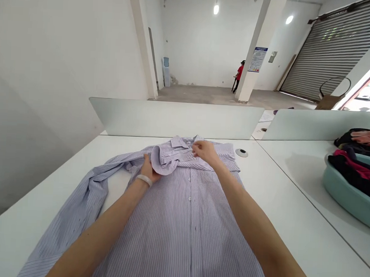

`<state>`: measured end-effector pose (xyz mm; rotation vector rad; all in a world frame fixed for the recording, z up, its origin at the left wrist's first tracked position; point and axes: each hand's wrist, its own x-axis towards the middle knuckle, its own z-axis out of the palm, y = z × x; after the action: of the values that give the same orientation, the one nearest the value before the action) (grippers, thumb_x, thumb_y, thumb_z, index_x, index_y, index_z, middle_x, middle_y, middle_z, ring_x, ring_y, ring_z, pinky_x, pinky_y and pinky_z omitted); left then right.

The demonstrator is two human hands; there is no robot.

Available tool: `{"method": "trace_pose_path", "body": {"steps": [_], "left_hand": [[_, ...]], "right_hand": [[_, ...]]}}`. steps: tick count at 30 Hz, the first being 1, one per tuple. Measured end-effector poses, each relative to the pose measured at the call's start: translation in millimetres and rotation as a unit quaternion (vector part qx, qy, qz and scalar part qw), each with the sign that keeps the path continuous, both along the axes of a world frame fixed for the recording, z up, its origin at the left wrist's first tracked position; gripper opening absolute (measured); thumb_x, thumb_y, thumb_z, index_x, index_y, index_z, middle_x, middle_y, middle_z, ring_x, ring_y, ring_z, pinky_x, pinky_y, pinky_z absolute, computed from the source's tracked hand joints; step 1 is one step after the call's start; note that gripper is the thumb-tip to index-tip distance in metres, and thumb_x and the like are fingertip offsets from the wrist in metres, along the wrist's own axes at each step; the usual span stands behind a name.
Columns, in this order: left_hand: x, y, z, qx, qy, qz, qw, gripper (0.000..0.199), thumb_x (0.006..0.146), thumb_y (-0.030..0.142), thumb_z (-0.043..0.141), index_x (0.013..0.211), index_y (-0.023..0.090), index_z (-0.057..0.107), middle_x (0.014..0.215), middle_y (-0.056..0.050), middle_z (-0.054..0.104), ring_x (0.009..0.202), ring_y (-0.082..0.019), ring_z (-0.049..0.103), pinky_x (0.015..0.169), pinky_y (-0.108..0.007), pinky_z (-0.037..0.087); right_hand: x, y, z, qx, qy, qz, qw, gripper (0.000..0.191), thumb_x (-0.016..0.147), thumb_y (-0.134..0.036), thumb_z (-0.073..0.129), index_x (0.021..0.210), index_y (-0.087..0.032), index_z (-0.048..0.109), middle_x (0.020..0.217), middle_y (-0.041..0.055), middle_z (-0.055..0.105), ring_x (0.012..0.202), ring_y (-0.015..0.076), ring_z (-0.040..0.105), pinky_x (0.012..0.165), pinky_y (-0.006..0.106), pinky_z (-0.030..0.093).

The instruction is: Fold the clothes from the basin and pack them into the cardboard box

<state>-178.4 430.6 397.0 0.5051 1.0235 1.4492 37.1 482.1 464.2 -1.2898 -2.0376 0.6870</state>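
Note:
A striped button-up shirt [171, 220] lies front up on the white table, its collar [179, 142] at the far end. One sleeve [224, 154] is folded across the chest, and its curled cuff [162, 164] points left. My left hand [148, 169], with a pale bracelet on the wrist, grips this cuff from the left side, thumb on top and the other fingers partly hidden. Just below the collar, my right hand [203, 151] is closed, its fingertips pinched together on the folded sleeve. The other sleeve [89, 191] trails off to the left, bent toward the near edge.
A low frosted divider [179, 119] stands along the table's far edge. To the right, a light green basin [343, 192] holds dark and red clothes. A round cable grommet [241, 152] sits near the shirt's shoulder. Far off, a person in red [238, 75] stands by a pillar.

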Motion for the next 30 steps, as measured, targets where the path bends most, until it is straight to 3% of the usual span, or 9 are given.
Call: {"method": "trace_pose_path", "body": {"steps": [3, 5, 7, 10, 15, 17, 20, 24, 30], "left_hand": [[-3, -6, -1.6, 0.009, -0.049, 0.018, 0.999, 0.086, 0.081, 0.079, 0.009, 0.123, 0.018, 0.054, 0.124, -0.015, 0.059, 0.115, -0.030, 0.056, 0.090, -0.046, 0.051], [-1, -7, -1.2, 0.021, -0.061, 0.024, 0.998, 0.076, 0.082, 0.078, 0.024, 0.120, 0.020, 0.056, 0.124, -0.014, 0.059, 0.114, -0.030, 0.057, 0.088, -0.048, 0.052], [0, -6, -1.5, 0.013, -0.033, 0.024, 0.999, 0.056, 0.085, 0.065, 0.043, 0.118, 0.022, 0.056, 0.123, -0.011, 0.060, 0.111, -0.029, 0.059, 0.087, -0.049, 0.052], [-4, -4, -3.6, -0.035, 0.136, 0.032, 0.990, 0.035, 0.084, 0.037, 0.058, 0.114, 0.018, 0.056, 0.116, -0.013, 0.063, 0.104, -0.028, 0.062, 0.085, -0.048, 0.054], [-16, -1, 5.3, -0.006, 0.375, 0.138, 0.917, 0.054, 0.078, 0.018, 0.062, 0.128, 0.024, 0.041, 0.137, -0.010, 0.047, 0.126, -0.028, 0.046, 0.106, -0.051, 0.036], [-11, 7, 15.4, 0.051, 0.499, 0.173, 0.848, 0.055, 0.075, 0.017, 0.064, 0.126, 0.024, 0.044, 0.143, -0.008, 0.038, 0.136, -0.029, 0.030, 0.114, -0.051, 0.021], [23, 36, 28.1, 0.138, 0.645, 0.125, 0.741, 0.036, 0.077, 0.023, 0.063, 0.112, 0.022, 0.058, 0.134, -0.008, 0.047, 0.133, -0.030, 0.032, 0.115, -0.048, 0.018], [106, 97, 27.2, 0.167, 0.737, -0.111, 0.646, 0.032, 0.087, 0.035, 0.051, 0.112, 0.018, 0.064, 0.128, -0.011, 0.054, 0.123, -0.028, 0.045, 0.109, -0.041, 0.030], [225, 173, 10.9, 0.133, 0.746, -0.202, 0.621, 0.033, 0.091, 0.036, 0.045, 0.097, 0.016, 0.071, 0.113, -0.012, 0.064, 0.111, -0.026, 0.055, 0.097, -0.037, 0.039]], "right_hand": [[43, 2, -43.2, 0.048, -0.051, -0.111, 0.991, 0.017, 0.082, -0.020, 0.046, 0.079, -0.018, 0.063, 0.080, 0.0055, 0.067, 0.078, 0.0173, 0.062, 0.071, 0.028, 0.043], [77, 3, -63.4, 0.059, -0.059, -0.153, 0.985, 0.019, 0.082, -0.020, 0.044, 0.082, -0.018, 0.063, 0.084, 0.0058, 0.066, 0.079, 0.0182, 0.060, 0.073, 0.030, 0.042], [108, 4, -78.4, 0.079, -0.071, -0.182, 0.977, 0.019, 0.082, -0.023, 0.045, 0.086, -0.018, 0.063, 0.088, 0.0056, 0.065, 0.079, 0.0179, 0.058, 0.075, 0.031, 0.042], [142, 6, -94.4, 0.105, -0.104, -0.179, 0.973, 0.024, 0.076, -0.022, 0.049, 0.095, -0.017, 0.062, 0.097, 0.0064, 0.063, 0.085, 0.0182, 0.056, 0.079, 0.030, 0.042], [164, 6, -105.8, 0.121, -0.180, -0.166, 0.962, 0.040, 0.067, -0.013, 0.052, 0.107, -0.016, 0.056, 0.109, 0.0092, 0.058, 0.093, 0.0208, 0.054, 0.075, 0.030, 0.041], [165, 4, -107.4, 0.112, -0.192, -0.191, 0.956, 0.031, 0.070, -0.014, 0.050, 0.100, -0.017, 0.056, 0.101, 0.0083, 0.060, 0.086, 0.0196, 0.054, 0.069, 0.029, 0.039], [165, 2, -110.2, 0.109, -0.198, -0.217, 0.950, 0.015, 0.076, -0.015, 0.047, 0.086, -0.018, 0.057, 0.088, 0.0053, 0.061, 0.075, 0.0171, 0.054, 0.067, 0.030, 0.036], [167, 1, -114.5, 0.151, -0.183, -0.216, 0.947, 0.011, 0.080, -0.015, 0.045, 0.079, -0.018, 0.057, 0.080, 0.0031, 0.060, 0.073, 0.0161, 0.053, 0.075, 0.032, 0.034], [171, 2, -117.0, 0.207, -0.154, -0.176, 0.950, 0.014, 0.081, -0.013, 0.048, 0.082, -0.019, 0.061, 0.087, 0.0051, 0.060, 0.085, 0.0187, 0.052, 0.077, 0.032, 0.035]]}}
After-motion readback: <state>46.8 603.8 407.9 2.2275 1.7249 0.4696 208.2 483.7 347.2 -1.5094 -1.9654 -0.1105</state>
